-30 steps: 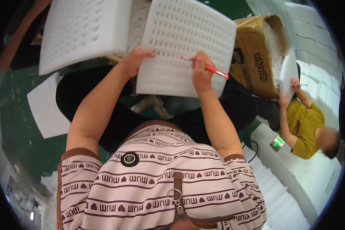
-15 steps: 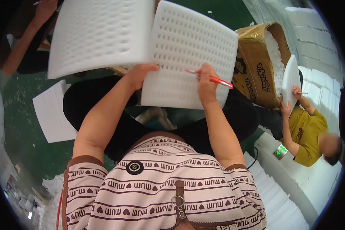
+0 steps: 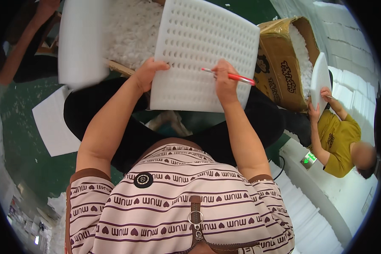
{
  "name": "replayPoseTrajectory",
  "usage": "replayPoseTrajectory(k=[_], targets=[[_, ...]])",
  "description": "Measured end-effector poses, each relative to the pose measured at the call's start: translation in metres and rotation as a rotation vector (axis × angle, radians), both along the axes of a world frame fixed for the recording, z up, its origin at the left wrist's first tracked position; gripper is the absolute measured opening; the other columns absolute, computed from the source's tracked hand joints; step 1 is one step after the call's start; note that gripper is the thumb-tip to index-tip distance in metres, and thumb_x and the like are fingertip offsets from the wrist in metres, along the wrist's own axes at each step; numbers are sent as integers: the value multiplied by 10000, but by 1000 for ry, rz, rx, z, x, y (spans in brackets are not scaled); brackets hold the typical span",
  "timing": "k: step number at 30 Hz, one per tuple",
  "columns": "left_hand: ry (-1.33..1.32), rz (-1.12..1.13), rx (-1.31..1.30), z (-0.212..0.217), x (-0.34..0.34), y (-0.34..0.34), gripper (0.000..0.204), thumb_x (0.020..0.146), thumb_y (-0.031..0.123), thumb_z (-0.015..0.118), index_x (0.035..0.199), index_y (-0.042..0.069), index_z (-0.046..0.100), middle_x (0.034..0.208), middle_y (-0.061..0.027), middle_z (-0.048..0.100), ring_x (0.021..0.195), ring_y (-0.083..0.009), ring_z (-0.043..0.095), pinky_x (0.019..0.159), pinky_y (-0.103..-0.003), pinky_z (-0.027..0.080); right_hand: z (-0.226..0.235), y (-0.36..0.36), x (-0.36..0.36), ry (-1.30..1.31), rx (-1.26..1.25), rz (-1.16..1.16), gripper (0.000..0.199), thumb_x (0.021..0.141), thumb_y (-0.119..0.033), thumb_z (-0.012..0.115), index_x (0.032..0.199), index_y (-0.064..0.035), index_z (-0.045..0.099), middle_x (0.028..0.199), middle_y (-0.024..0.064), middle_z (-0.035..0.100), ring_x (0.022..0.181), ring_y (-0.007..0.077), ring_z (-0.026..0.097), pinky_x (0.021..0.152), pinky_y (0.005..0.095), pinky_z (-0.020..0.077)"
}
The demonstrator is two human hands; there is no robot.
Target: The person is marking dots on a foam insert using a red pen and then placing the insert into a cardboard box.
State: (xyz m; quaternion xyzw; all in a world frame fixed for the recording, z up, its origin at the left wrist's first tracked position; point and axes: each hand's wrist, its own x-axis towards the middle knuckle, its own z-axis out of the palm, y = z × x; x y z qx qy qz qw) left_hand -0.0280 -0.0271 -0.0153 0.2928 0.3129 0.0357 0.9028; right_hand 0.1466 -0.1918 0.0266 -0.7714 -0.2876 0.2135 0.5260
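The left hand point(image 3: 147, 75) is clamped on the left edge of a white foam sheet point(image 3: 207, 42), its thumb laid flat on the upper face and pointing right, near the rows of small dimples; the other fingers go under the sheet and are hidden. The right hand point(image 3: 225, 80) is closed round a slim red tool point(image 3: 242, 79), held like a pen, with its thin tip pointing left over the dimpled face (whether the tip touches the foam, I cannot tell). The two hands are well apart, the right one resting over the lower right part of the sheet, which lies in front of the person above the dark-clad thighs point(image 3: 258, 112). Both bare forearms run forward from the short sleeves and lean in toward each other, the left one slanting up to the right, the right one up to the left. The sheet's upper left corner is cut off by the frame. Left of it, another white foam slab point(image 3: 82, 42) is smeared by blur, beside a heap of white foam bits point(image 3: 133, 31). On the right stand a brown carton point(image 3: 279, 70) and a co-worker in a yellow-green shirt point(image 3: 336, 142), whose hands hold a white slab seen nearly edge-on.
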Motion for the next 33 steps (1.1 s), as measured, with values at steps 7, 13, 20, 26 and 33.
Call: replayPoseTrajectory(k=[7, 13, 20, 26, 33], targets=[[26, -25, 58, 1, 10, -1, 527, 731, 57, 563, 1245, -39, 494, 1146, -187, 599, 940, -261, 609, 794, -338, 497, -16, -3, 15, -313, 245, 238, 192, 875, -104, 487, 699, -40, 528, 695, 54, 509, 578, 175, 426, 544, 307, 381], [-12, -70, -14, -17, -7, 6, 584, 728, 104, 566, 1281, -56, 468, 1238, -210, 554, 1042, -304, 587, 868, -347, 460, -1, 1, 28, 25, 61, 64, 163, 904, -155, 480, 813, -83, 594, 676, 23, 495, 550, 181, 436, 529, 305, 371], [-132, -70, -100, 7, 3, -1, 598, 734, 96, 561, 1311, -10, 448, 1266, -186, 542, 1078, -320, 566, 899, -379, 448, 91, -66, 179, -10, 232, -671, 348, 925, -247, 438, 1186, -19, 468, 867, 76, 541, 639, 147, 478, 607, 278, 430], [-391, 208, -1110, -61, -23, 24, 445, 780, 91, 595, 1198, -38, 517, 1036, -149, 625, 915, -223, 591, 819, -308, 467, 88, -63, 186, 88, 320, -528, 240, 927, -251, 499, 853, -40, 585, 656, 15, 498, 551, 72, 441, 486, 204, 373], [129, 42, 293, -2, -7, 22, 439, 798, 101, 616, 1208, -19, 511, 1052, -150, 622, 863, -214, 604, 746, -316, 499, 15, -8, 37, 147, -36, 145, 321, 955, -263, 497, 778, -16, 600, 672, 16, 554, 618, 96, 461, 590, 222, 399]])
